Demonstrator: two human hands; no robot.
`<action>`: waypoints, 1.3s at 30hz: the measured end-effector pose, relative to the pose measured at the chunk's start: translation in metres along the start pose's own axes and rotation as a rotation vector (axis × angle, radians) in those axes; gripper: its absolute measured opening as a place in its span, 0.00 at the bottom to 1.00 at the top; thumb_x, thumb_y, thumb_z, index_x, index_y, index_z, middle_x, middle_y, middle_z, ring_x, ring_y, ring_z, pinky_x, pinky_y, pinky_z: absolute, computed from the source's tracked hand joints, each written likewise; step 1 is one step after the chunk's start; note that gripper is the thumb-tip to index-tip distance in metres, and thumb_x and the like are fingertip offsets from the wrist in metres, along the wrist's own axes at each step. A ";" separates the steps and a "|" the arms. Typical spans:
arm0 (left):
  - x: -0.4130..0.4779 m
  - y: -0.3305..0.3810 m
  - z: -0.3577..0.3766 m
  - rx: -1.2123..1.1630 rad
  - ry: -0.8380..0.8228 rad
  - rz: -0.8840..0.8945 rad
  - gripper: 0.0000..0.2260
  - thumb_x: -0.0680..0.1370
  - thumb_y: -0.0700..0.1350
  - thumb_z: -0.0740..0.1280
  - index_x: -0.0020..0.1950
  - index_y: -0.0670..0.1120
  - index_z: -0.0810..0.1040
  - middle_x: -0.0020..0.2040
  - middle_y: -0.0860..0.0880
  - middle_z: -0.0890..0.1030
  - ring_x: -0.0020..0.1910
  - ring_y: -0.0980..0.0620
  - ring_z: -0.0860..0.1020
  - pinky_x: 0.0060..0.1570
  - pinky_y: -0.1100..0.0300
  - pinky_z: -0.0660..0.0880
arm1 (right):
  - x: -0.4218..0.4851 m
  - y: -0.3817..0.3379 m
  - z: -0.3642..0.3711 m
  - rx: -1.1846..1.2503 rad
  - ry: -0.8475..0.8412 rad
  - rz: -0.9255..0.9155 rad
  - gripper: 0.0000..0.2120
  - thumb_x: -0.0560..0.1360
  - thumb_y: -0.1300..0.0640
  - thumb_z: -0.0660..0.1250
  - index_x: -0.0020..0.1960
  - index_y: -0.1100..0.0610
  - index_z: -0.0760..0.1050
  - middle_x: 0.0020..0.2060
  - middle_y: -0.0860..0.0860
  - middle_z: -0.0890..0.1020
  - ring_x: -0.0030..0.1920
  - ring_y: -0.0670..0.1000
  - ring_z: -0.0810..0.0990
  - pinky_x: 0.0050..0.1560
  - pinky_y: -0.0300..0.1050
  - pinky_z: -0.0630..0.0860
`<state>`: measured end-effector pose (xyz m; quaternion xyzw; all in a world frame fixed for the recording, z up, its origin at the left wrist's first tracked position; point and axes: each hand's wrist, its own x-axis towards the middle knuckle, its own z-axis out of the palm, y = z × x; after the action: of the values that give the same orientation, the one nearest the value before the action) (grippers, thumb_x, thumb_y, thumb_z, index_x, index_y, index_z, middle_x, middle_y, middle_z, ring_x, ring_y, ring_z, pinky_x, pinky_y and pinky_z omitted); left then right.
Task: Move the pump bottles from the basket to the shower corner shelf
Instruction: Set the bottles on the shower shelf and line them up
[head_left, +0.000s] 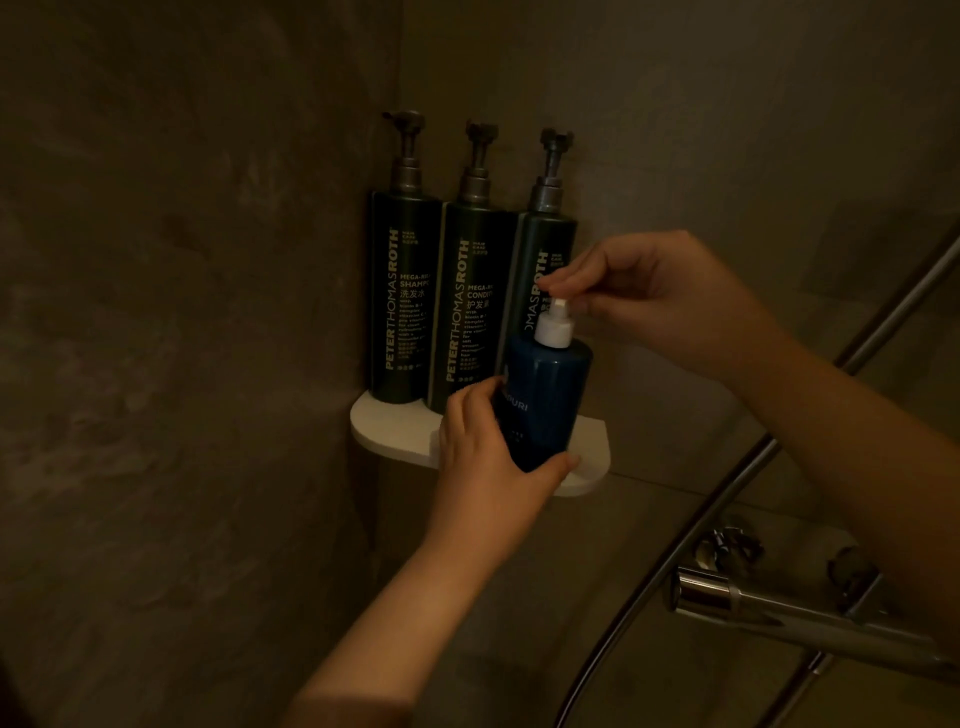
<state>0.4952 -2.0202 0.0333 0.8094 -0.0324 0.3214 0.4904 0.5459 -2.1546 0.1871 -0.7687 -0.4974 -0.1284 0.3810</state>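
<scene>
A blue pump bottle (550, 395) with a white pump head stands at the front of the white corner shelf (395, 431). My left hand (488, 467) wraps around its lower body. My right hand (665, 296) pinches the white pump top from above. Behind it, three tall dark pump bottles stand in a row against the wall: the left one (402, 312), the middle one (467, 322) and the right one (540, 249), partly hidden by the blue bottle. No basket is in view.
Dark stone walls meet in the corner behind the shelf. A chrome shower mixer (753, 608) juts out at the lower right, and a metal shower hose (691, 519) curves up past it toward the right edge.
</scene>
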 end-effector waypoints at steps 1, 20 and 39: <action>0.001 -0.001 -0.004 -0.065 -0.053 -0.019 0.35 0.69 0.55 0.73 0.70 0.57 0.57 0.60 0.61 0.62 0.62 0.61 0.64 0.59 0.65 0.63 | 0.000 0.001 0.000 -0.003 0.002 -0.004 0.09 0.72 0.71 0.67 0.49 0.61 0.78 0.48 0.48 0.82 0.52 0.42 0.81 0.54 0.35 0.76; -0.003 0.004 -0.003 -0.001 0.073 -0.006 0.32 0.67 0.57 0.72 0.67 0.55 0.62 0.58 0.59 0.64 0.61 0.56 0.68 0.62 0.53 0.70 | -0.003 0.003 0.004 0.080 0.053 -0.010 0.09 0.72 0.73 0.66 0.50 0.64 0.78 0.49 0.55 0.82 0.52 0.46 0.82 0.53 0.39 0.78; -0.012 -0.010 -0.012 0.042 0.110 0.206 0.31 0.69 0.57 0.69 0.69 0.59 0.60 0.62 0.62 0.63 0.61 0.65 0.67 0.56 0.71 0.67 | -0.080 0.042 0.062 -0.146 0.390 0.046 0.18 0.74 0.55 0.67 0.63 0.49 0.70 0.58 0.47 0.75 0.59 0.45 0.76 0.55 0.39 0.76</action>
<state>0.4837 -2.0085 0.0233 0.7930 -0.0816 0.4145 0.4389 0.5328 -2.1729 0.0801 -0.7660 -0.3861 -0.3017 0.4162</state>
